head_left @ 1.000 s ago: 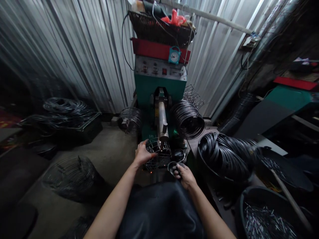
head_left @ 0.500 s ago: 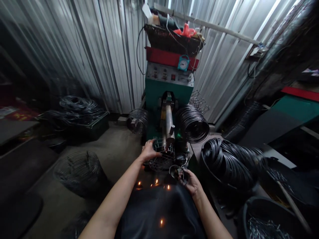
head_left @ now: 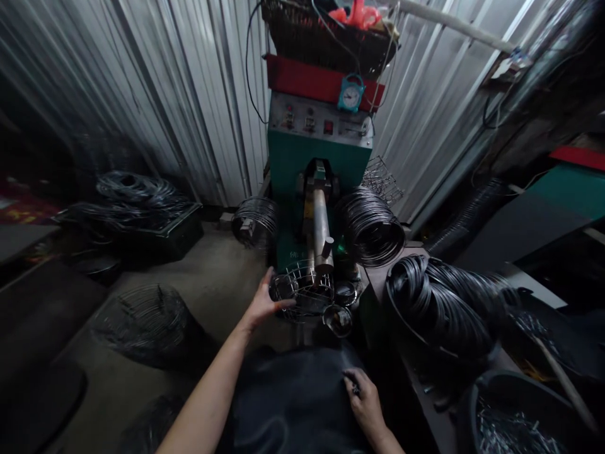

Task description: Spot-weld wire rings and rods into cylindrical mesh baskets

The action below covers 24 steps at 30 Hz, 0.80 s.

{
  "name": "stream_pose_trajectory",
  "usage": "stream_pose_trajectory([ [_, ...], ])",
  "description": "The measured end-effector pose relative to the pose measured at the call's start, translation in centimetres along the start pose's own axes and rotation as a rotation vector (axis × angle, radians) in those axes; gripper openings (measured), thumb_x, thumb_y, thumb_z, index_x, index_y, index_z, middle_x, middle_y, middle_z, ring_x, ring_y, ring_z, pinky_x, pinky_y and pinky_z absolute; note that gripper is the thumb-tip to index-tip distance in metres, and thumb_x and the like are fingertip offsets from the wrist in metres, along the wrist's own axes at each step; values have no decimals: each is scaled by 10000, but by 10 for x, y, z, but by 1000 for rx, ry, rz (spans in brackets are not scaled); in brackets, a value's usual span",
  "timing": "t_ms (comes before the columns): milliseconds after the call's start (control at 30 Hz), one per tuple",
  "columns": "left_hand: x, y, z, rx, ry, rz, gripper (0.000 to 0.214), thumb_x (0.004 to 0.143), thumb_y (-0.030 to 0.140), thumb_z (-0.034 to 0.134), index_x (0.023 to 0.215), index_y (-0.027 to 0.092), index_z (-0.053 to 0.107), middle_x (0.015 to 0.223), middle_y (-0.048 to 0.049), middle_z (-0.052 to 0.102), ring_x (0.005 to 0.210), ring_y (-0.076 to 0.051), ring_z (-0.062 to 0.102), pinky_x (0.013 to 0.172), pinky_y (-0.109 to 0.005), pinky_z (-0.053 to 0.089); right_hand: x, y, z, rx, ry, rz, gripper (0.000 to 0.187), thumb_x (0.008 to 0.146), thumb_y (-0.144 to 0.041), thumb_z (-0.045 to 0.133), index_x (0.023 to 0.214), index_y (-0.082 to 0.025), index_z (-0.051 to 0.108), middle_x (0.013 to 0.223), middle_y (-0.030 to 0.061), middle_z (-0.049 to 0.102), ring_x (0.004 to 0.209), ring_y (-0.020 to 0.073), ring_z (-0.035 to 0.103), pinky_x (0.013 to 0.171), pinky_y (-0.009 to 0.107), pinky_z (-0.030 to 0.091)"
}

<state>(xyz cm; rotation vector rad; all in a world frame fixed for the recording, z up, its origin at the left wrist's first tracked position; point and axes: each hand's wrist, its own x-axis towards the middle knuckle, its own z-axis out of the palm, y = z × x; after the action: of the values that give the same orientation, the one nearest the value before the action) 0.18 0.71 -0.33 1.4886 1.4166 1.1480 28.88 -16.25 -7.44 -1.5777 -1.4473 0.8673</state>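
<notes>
We see the left hand (head_left: 261, 307) at frame centre, fingers spread and laid against the left side of the wire cage (head_left: 302, 291), not closed round the wire. The cage sits under the tip of the steel arm (head_left: 321, 230) that projects from the green machine (head_left: 319, 157). A small ring (head_left: 338, 319) shows just to the lower right of the cage. The right hand (head_left: 365, 403) is at lower centre, well apart from the cage. It rests on the black apron (head_left: 293, 403) with fingers curled; we cannot tell whether it holds anything. A wire coil (head_left: 373, 224) sits right of the arm. A pile of black rings (head_left: 439, 302) fills the right of the frame, and a tub of pins (head_left: 515, 425) fills the lower right corner. A blue clock (head_left: 350, 96) sits at upper centre.
</notes>
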Motion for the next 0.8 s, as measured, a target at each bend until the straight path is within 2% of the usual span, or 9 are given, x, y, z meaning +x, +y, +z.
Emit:
stream_pose_trajectory([
  [100,-17,-21,6,-254,-5,-93,1017,489,383,806,1356,197,308,1346,-122,460,1258,-309,409,1060,-448,320,-3,8,-1,-74,-68,-51,183,779,-313,511,873,-331,667,894,94,677,875,299,642,796,432,485],
  [200,-19,-29,17,-440,-14,-112,1041,487,354,809,1364,204,271,1383,-122,418,1250,-288,427,1043,-424,354,1,9,1,-103,-81,-60,205,801,-300,475,893,-321,656,909,108,671,890,300,640,804,437,487],
  [300,-12,-28,21,-483,-15,-134,1050,452,339,821,1347,207,287,1370,-124,429,1235,-287,446,1023,-418,381,7,4,2,-124,-82,-90,205,798,-302,467,885,-287,652,885,110,672,860,288,646,778,427,495],
  [400,-15,-24,16,-456,32,-132,964,452,363,810,1286,191,358,1271,-119,511,1170,-293,506,994,-436,411,14,-19,-3,-145,-136,-103,210,790,-323,474,847,-221,649,828,100,678,801,263,652,737,401,501],
  [500,-35,-16,7,-330,33,-34,929,479,373,790,1277,179,357,1237,-124,511,1134,-294,525,970,-461,422,20,-70,-13,-153,-313,-158,194,787,-303,498,860,-190,637,810,66,678,777,207,640,718,323,485],
  [567,-55,-6,2,-137,25,76,907,481,359,787,1269,179,375,1237,-123,488,1147,-294,501,980,-466,406,25,-110,-18,-147,-409,-195,173,780,-262,519,905,-194,616,815,33,667,771,168,618,701,267,460],
  [633,-72,7,2,102,32,191,881,473,324,783,1256,186,401,1226,-114,471,1163,-293,466,995,-468,384,33,-144,-18,-188,-430,-191,161,731,-216,566,889,-190,586,766,3,635,717,144,586,648,232,432],
  [700,-85,24,4,312,35,288,874,464,290,772,1254,191,410,1208,-106,467,1163,-294,441,997,-467,375,44,-166,-14,-252,-435,-167,179,668,-153,600,839,-182,556,720,-15,602,676,132,560,603,212,402],
  [800,-95,47,9,520,35,360,878,457,304,760,1252,172,413,1181,-115,481,1141,-308,432,981,-468,372,59,-176,-2,-349,-419,-154,200,606,-92,615,757,-180,517,700,-19,584,661,129,543,570,198,369],
])
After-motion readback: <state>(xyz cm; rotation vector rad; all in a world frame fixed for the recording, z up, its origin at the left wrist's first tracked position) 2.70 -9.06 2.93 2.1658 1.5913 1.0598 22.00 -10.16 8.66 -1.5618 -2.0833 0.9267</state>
